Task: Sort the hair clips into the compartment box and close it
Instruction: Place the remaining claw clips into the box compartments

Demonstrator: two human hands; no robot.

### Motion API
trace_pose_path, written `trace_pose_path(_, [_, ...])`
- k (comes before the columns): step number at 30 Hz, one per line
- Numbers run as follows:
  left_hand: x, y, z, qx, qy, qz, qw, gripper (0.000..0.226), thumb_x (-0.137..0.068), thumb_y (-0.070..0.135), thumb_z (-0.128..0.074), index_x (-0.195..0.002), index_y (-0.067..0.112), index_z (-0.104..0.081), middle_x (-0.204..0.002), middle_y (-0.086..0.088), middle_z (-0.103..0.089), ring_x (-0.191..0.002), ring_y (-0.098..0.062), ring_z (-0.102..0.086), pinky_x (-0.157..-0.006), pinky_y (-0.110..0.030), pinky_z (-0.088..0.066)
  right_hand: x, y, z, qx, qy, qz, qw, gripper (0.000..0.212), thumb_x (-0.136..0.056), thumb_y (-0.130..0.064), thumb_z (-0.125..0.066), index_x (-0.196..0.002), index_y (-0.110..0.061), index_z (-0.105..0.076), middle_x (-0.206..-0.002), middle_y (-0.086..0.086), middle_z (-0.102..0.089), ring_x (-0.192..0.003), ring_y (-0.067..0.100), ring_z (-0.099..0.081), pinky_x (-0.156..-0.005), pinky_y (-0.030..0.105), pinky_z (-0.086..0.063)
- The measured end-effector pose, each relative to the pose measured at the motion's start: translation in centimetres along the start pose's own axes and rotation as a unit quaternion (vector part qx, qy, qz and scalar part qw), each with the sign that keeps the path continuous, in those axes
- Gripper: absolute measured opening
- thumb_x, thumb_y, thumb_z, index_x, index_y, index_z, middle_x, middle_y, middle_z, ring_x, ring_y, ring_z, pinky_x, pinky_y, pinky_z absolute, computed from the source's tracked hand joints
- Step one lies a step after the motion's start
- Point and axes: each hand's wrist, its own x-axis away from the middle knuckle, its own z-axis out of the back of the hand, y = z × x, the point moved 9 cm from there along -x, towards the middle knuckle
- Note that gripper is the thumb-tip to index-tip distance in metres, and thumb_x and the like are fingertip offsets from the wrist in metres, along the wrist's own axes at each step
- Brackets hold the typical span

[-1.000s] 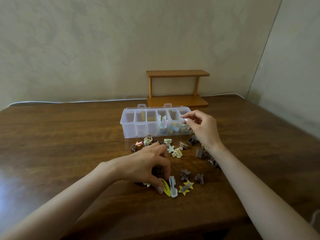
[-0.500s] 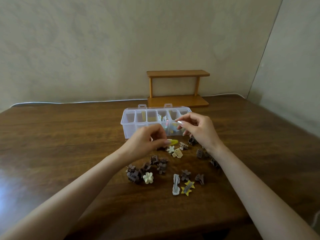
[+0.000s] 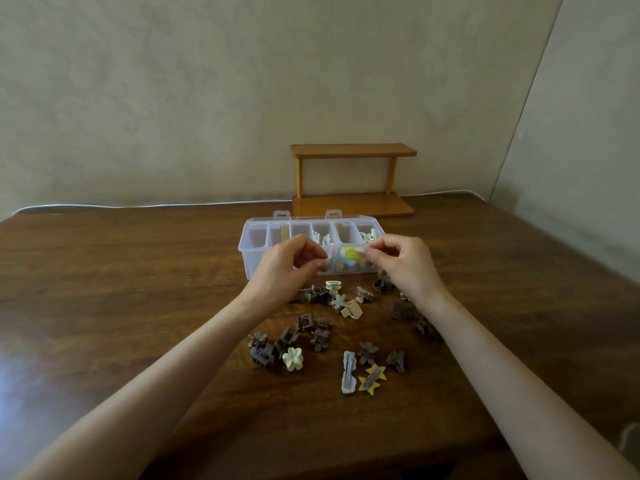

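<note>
The clear compartment box (image 3: 252, 252) stands open on the wooden table (image 3: 121, 289), with clips in several of its right compartments. My right hand (image 3: 405, 268) pinches a yellow hair clip (image 3: 350, 253) just in front of the box's front wall. Close to that clip is my left hand (image 3: 287, 270), fingers curled, with nothing visible in them. Loose clips lie between my forearms: several brown claw clips (image 3: 320, 337), a cream flower clip (image 3: 293, 358), a white snap clip (image 3: 348, 372) and a yellow star clip (image 3: 372, 379).
A small two-tier wooden shelf (image 3: 353, 181) stands behind the box against the wall. A white cable (image 3: 138, 205) runs along the table's back edge. The wall on the right comes close to the table's right side.
My left hand picked the yellow clip off the table, carried it up to the box and passed it to my right hand, which now pinches it.
</note>
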Motion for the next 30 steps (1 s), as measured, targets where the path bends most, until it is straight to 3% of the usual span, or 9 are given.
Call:
trace_pose_path(3, [0.2, -0.8, 0.1, -0.001, 0.007, 0.017, 1.0, 0.008, -0.09, 0.011, -0.056, -0.096, 0.015, -0.06, -0.089, 0.001, -0.068, -0.081, -0.009, -0.064, -0.073, -0.019, -0.053, -2.6, 0.5, 1.6, 0.058, 0.074, -0.014, 0.995, 0.01, -0.087, -0.02, -0.064, -0.089, -0.013, -0.071, -0.079, -0.005, -0.066, -0.069, 0.0, -0.055, -0.06, 0.012, -0.039])
trace_pose_path(5, [0.3, -1.2, -0.1, 0.006, 0.013, 0.022, 1.0, 0.008, -0.09, 0.012, -0.055, -0.096, 0.015, -0.06, -0.087, 0.002, -0.068, -0.08, -0.009, -0.065, -0.072, -0.019, -0.054, -4.7, 0.5, 1.7, 0.095, 0.103, -0.015, 0.99, 0.012, -0.087, -0.022, -0.064, -0.089, -0.014, -0.073, -0.084, -0.003, -0.069, -0.073, 0.001, -0.058, -0.063, 0.016, -0.044])
trace_pose_path(7, [0.6, -1.5, -0.5, 0.012, 0.009, 0.025, 1.0, 0.007, -0.09, 0.013, -0.055, -0.096, 0.016, -0.06, -0.087, 0.002, -0.068, -0.078, -0.006, -0.064, -0.07, -0.018, -0.053, -6.6, 0.4, 0.7, 0.133, 0.101, -0.016, 0.986, 0.014, -0.088, -0.025, -0.063, -0.091, -0.016, -0.073, -0.089, -0.003, -0.072, -0.078, 0.007, -0.061, -0.064, 0.023, -0.047])
trace_pose_path(11, [1.3, -1.7, -1.5, 0.007, -0.033, 0.017, 0.999, 0.008, -0.09, 0.015, -0.057, -0.096, 0.015, -0.06, -0.087, 0.002, -0.068, -0.074, 0.002, -0.062, -0.067, -0.015, -0.05, -8.2, 0.3, -0.9, 0.199, 0.078, -0.018, 0.977, 0.018, -0.091, -0.028, -0.058, -0.098, -0.021, -0.073, -0.094, -0.006, -0.072, -0.085, 0.007, -0.061, -0.054, 0.017, -0.036])
trace_pose_path(18, [1.7, -1.3, -2.6, -0.003, -0.08, 0.0, 0.997, 0.007, -0.088, 0.017, -0.059, -0.094, 0.02, -0.061, -0.088, 0.005, -0.069, -0.079, -0.001, -0.063, -0.073, -0.021, -0.053, -4.6, 0.4, 1.4, 0.135, 0.09, 0.011, 0.987, 0.017, -0.092, -0.024, -0.057, -0.094, -0.016, -0.072, -0.082, -0.006, -0.068, -0.077, 0.007, -0.062, -0.062, 0.019, -0.044])
trace_pose_path(23, [2.2, -0.4, -3.7, -0.018, -0.123, -0.025, 0.992, 0.008, -0.086, 0.018, -0.063, -0.093, 0.021, -0.061, -0.086, 0.011, -0.064, -0.078, 0.005, -0.058, -0.068, -0.011, -0.045, -0.3, 0.9, 2.1, 0.091, 0.048, 0.011, 0.995, 0.015, -0.092, -0.023, -0.057, -0.085, -0.017, -0.069, -0.074, -0.007, -0.065, -0.059, -0.005, -0.055, -0.055, 0.008, -0.04])
trace_pose_path(27, [2.9, 0.6, -4.6, -0.032, -0.179, -0.042, 0.982, 0.012, -0.082, 0.023, -0.067, -0.091, 0.021, -0.061, -0.084, 0.012, -0.061, -0.077, 0.005, -0.055, -0.066, -0.011, -0.044, 2.0, 1.7, 2.2, 0.088, 0.035, -0.008, 0.995, 0.015, -0.091, -0.026, -0.058, -0.089, -0.018, -0.07, -0.076, -0.006, -0.067, -0.071, 0.003, -0.061, -0.064, 0.009, -0.043])
trace_pose_path(30, [4.1, 1.3, -6.1, -0.07, -0.282, -0.077, 0.954, 0.025, -0.076, 0.033, -0.072, -0.097, 0.025, -0.061, -0.094, 0.014, -0.059, -0.089, 0.002, -0.052, -0.075, -0.014, -0.044, 3.0, 1.4, 2.2, 0.076, 0.021, -0.008, 0.997, 0.014, -0.09, -0.026, -0.059, -0.091, -0.018, -0.071, -0.076, -0.007, -0.068, -0.075, 0.003, -0.062, -0.066, 0.01, -0.044])
